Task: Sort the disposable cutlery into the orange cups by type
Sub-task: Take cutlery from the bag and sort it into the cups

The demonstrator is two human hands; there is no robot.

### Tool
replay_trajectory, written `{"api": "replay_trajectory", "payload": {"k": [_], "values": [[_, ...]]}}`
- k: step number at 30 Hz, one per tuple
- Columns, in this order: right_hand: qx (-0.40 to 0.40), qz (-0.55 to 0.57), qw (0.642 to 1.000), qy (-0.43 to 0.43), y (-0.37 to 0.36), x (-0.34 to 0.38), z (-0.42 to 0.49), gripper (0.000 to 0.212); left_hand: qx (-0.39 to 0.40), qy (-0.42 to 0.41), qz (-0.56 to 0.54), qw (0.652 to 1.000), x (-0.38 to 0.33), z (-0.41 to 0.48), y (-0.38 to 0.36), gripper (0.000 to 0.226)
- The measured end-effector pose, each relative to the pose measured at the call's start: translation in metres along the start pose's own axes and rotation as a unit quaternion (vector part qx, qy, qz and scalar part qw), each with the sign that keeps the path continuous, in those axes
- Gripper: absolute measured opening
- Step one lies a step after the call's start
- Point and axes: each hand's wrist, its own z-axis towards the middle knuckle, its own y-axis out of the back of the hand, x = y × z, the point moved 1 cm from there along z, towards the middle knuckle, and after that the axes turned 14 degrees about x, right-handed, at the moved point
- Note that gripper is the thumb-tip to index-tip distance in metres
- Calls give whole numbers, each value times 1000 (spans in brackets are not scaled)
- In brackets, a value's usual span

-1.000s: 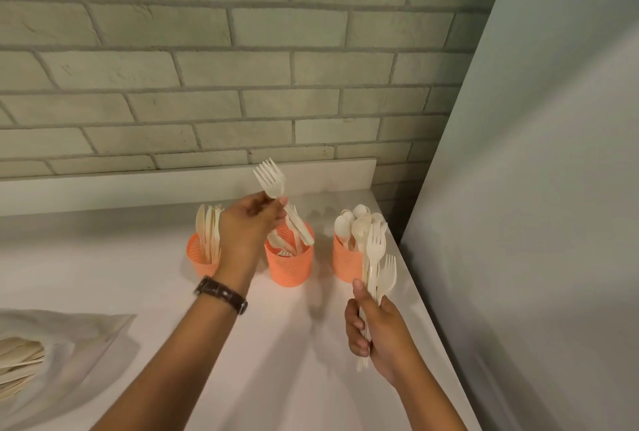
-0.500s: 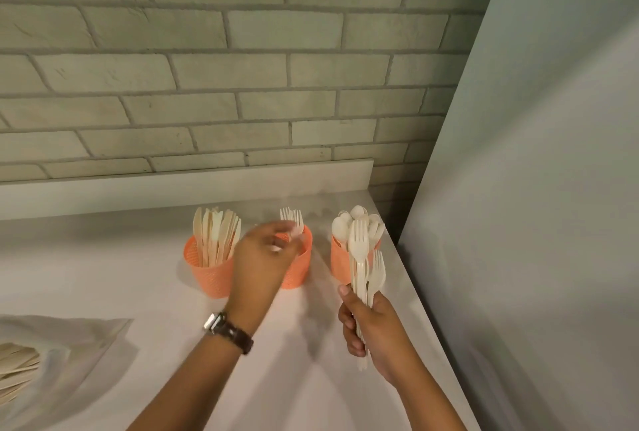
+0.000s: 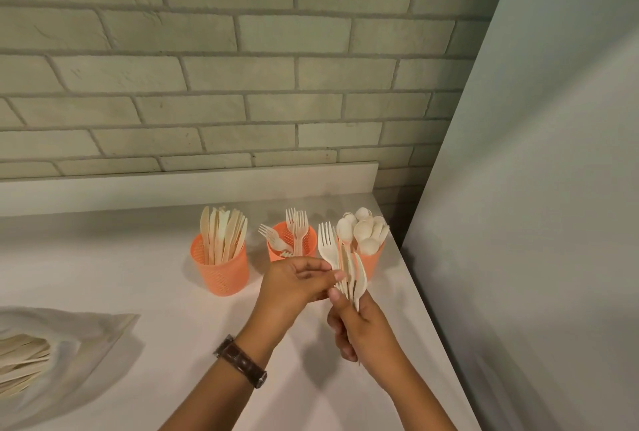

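left grip (image 3: 290,289) pinched front fork (image 3: 326,246) | right grip (image 3: 359,330) curled round fork bundle (image 3: 353,277) | three orange cups (image 3: 308,241) just beyond both grips | spoon cup (image 3: 375,262) partly hidden behind bundle | bag (image 3: 86,334) well left on worktop (image 3: 138,258)

Dim warm light, soft shadows, perhaps slight edge blur.

We're seeing orange cups (image 3: 221,268) looking plastic, matt, walls dotted with fine holes. Forks (image 3: 326,247) looking pale, matt, smooth; plastic or pressed fibre, we're not telling which. Spoons (image 3: 363,233) looking same pale matt stuff. Knives (image 3: 221,233) showing tan, wood-like. Bench (image 3: 138,275) looking white, smooth, faintly glossy. Brick wall (image 3: 207,78) showing rough, matt. Bag (image 3: 86,337) looking thin translucent plastic. Watch strap (image 3: 242,363) looking dark leather.
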Motion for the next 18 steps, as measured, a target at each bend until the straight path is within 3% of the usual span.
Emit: {"api": "replay_trajectory", "payload": {"k": [3,7,10,18], "values": [[9,75,997,-20,4,-2,-1,31,-17,-12,-34,999,-9,5,15,12],[21,199,979,-32,14,-6,-2,28,-137,-77,6,987,-29,28,50,10],[35,224,974,-24,19,-8,-3,24,-186,-105,67,975,-36,47,63,13],[33,205,978,-11,20,-8,1,30,-152,-25,258,954,4,75,62,20]]}}
